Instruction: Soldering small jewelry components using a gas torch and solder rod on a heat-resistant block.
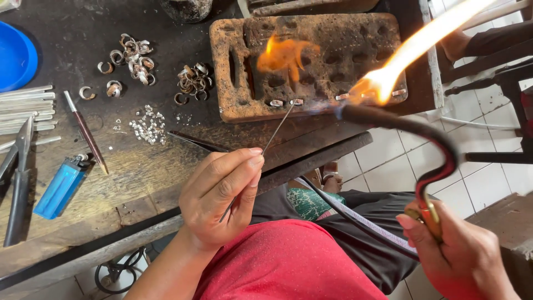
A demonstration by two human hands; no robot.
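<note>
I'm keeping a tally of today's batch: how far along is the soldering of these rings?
Done: cannot tell. In hand: the left hand holds a thin rod to a piece on the block's front edge; the right hand aims the lit torch there. Left: two ring piles wait on the bench.

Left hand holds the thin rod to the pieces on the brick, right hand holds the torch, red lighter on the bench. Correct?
Not quite: the lighter is blue, not red, per the head view. Left hand does hold the thin rod to the brick; right hand holds the torch.
</note>
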